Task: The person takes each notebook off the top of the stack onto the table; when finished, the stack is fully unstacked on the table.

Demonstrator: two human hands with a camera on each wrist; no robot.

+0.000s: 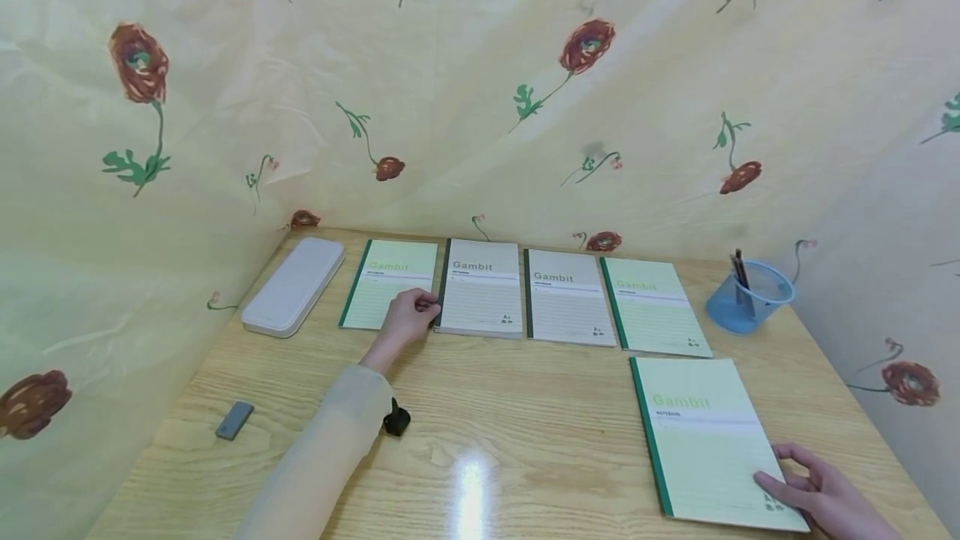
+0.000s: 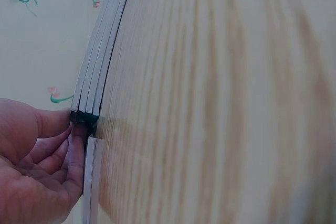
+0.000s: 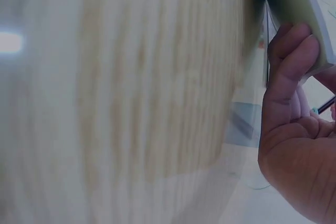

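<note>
My left hand [image 1: 408,319] pinches the dark spine edge of a thick stack of grey "Gambit" notebooks [image 1: 480,294], second from left in the back row. In the left wrist view, the thumb is at the top of the notebook stack [image 2: 100,61], with curled fingers at its spine. Under that forearm lies the lower part of a green notebook [image 1: 388,273]. At the front right, my right hand [image 1: 825,497] grips another green notebook [image 1: 697,448] by its lower right corner, thumb on the cover. The right wrist view shows the fingers under this notebook [image 3: 302,17], raised off the table.
Another grey notebook [image 1: 570,298] and a green one [image 1: 656,307] continue the row rightward. A blue mesh pen cup [image 1: 738,307] with pens stands at the right. On the left are a white case [image 1: 292,286] and a small grey block [image 1: 235,421]. Flowered cloth [image 1: 465,107] hangs behind the wooden table [image 1: 510,432].
</note>
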